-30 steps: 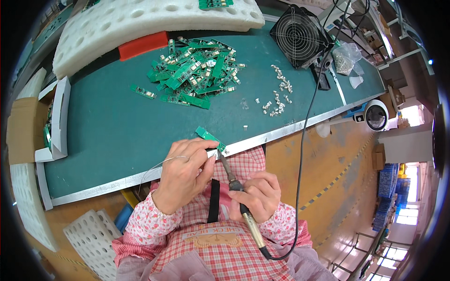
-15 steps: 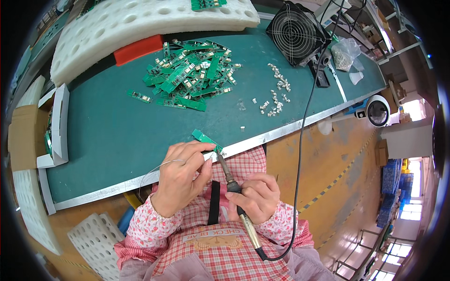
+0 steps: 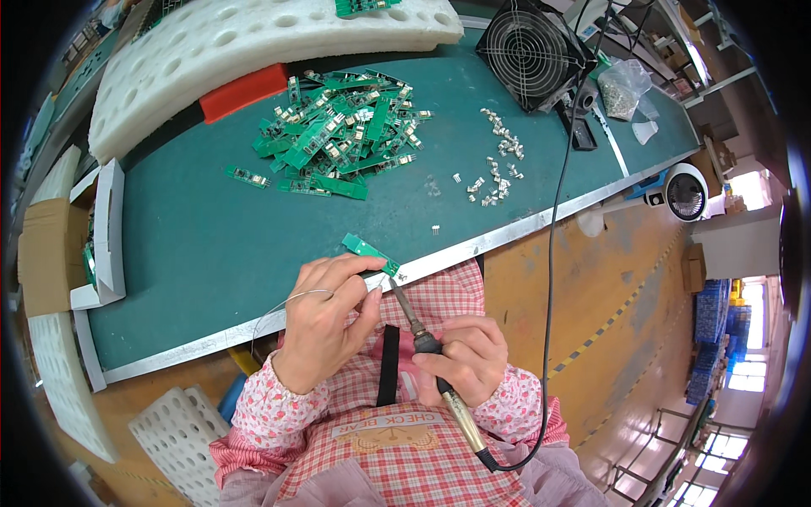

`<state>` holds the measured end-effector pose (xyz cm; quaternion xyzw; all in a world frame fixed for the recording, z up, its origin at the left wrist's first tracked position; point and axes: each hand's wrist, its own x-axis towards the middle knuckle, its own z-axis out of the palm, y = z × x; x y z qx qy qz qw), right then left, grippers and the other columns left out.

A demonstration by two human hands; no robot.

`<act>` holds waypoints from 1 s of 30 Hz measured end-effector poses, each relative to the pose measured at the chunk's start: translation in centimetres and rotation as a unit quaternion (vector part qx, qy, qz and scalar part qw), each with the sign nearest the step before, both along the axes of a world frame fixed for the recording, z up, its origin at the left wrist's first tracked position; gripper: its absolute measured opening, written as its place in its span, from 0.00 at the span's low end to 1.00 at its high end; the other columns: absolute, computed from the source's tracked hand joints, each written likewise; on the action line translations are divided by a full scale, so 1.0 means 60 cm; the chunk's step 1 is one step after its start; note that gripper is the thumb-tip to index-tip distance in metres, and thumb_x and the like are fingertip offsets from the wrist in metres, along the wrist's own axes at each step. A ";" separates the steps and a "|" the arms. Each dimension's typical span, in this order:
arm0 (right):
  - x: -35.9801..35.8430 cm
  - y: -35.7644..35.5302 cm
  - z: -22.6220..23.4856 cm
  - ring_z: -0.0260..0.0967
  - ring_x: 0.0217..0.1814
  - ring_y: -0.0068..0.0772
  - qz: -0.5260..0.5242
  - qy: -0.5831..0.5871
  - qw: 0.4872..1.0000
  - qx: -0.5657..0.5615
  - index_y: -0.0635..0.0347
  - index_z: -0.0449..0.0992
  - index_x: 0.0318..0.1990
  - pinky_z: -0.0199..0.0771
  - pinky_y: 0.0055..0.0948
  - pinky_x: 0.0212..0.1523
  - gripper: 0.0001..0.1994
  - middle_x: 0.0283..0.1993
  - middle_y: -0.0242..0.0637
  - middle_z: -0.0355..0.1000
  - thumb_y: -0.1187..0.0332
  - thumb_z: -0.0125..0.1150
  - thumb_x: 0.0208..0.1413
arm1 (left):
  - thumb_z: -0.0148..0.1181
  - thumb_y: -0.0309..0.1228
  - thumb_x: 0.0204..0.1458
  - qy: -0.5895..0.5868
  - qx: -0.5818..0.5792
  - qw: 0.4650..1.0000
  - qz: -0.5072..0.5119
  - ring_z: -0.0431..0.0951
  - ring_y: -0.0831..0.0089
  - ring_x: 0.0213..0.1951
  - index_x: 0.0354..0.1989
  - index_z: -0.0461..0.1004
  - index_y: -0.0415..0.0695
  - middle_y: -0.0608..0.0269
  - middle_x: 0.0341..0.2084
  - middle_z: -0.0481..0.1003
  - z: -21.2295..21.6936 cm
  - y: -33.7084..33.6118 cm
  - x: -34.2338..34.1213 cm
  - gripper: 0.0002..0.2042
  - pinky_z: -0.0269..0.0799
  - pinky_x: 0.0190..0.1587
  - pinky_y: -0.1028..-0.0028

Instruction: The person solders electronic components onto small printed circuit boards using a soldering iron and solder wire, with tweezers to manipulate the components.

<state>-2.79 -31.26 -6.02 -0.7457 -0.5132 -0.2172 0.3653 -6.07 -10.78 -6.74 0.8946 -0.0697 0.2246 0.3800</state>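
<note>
In my right hand point(image 3: 465, 362) I grip a soldering iron point(image 3: 428, 342), its tip pointing up and left to the table's front edge. The tip is at the near end of a narrow green circuit board point(image 3: 368, 252); whether they touch I cannot tell. My left hand point(image 3: 328, 317) is closed, with a thin strand of solder wire point(image 3: 279, 306) passing between its fingers. The index fingertip of that hand rests at the board's near end. Beyond lies a heap of similar green circuit boards point(image 3: 338, 139), with small white-and-metal connectors point(image 3: 498, 179) scattered to its right.
A black fan point(image 3: 532, 55) with a wire guard stands at the far right, near a plastic bag of small parts point(image 3: 621, 91). White perforated foam point(image 3: 253, 42) and a red block point(image 3: 245, 93) line the back. At left is an open cardboard box point(image 3: 108, 232). The iron's cable point(image 3: 551, 279) runs along my right.
The soldering iron's tip has shifted slightly left and down at the board's end. My left hand and the circuit board stay nearly in place; the whole view has moved a little.
</note>
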 end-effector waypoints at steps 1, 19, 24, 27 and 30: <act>0.002 -0.001 -0.003 0.68 0.26 0.29 -0.011 0.005 1.000 0.009 0.58 0.78 0.34 0.79 0.34 0.42 0.12 0.20 0.27 0.64 0.74 0.65 0.37 | 0.64 0.20 0.46 0.001 0.004 1.000 0.003 0.78 0.58 0.43 0.24 0.70 0.39 0.60 0.44 0.80 0.001 -0.001 0.001 0.07 0.70 0.46 0.63; -0.002 0.013 0.000 0.68 0.29 0.27 -0.031 -0.056 0.996 -0.059 0.55 0.78 0.34 0.77 0.32 0.43 0.09 0.22 0.25 0.65 0.61 0.64 0.50 | 0.65 0.20 0.44 0.004 0.014 1.000 0.007 0.77 0.60 0.41 0.27 0.73 0.39 0.61 0.43 0.79 -0.003 -0.002 0.004 0.05 0.70 0.45 0.64; -0.002 0.015 0.004 0.69 0.29 0.26 -0.039 -0.053 0.995 -0.072 0.54 0.79 0.34 0.77 0.32 0.44 0.09 0.23 0.24 0.65 0.61 0.64 0.49 | 0.64 0.19 0.47 0.007 0.003 1.000 0.002 0.77 0.59 0.40 0.27 0.73 0.39 0.61 0.44 0.79 -0.002 0.000 0.004 0.05 0.70 0.45 0.64; 0.000 0.009 0.005 0.69 0.29 0.27 -0.025 -0.018 0.998 -0.048 0.56 0.78 0.34 0.77 0.32 0.43 0.08 0.22 0.25 0.65 0.66 0.65 0.46 | 0.62 0.19 0.50 0.012 -0.002 1.000 0.005 0.77 0.59 0.40 0.26 0.71 0.39 0.60 0.44 0.80 0.000 0.000 0.003 0.05 0.69 0.45 0.64; -0.002 0.001 0.005 0.69 0.28 0.28 -0.014 0.022 1.000 0.001 0.57 0.78 0.34 0.78 0.33 0.43 0.10 0.21 0.25 0.65 0.71 0.64 0.40 | 0.61 0.19 0.51 0.018 -0.002 1.000 0.002 0.78 0.58 0.41 0.26 0.70 0.39 0.59 0.44 0.80 0.000 0.002 0.001 0.06 0.69 0.45 0.63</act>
